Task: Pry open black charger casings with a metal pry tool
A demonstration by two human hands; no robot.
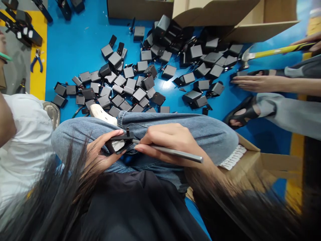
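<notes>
My left hand [100,152] grips a small black box-shaped part [119,144] over my jeans-clad lap. My right hand [170,142] holds a thin grey metal rod [173,153] like a pen, its tip pressed against the part. My hair hangs into the bottom of the view on both sides. Beyond my knees, many similar black boxes [150,73] lie scattered over the blue floor [75,43].
At right, another person's hand [253,83] rests on the floor beside a yellow-handled hammer [271,52] held by their other hand. Open cardboard boxes [225,16] stand at the back; a carton [253,160] sits by my right knee. Blue pliers [36,62] lie at left.
</notes>
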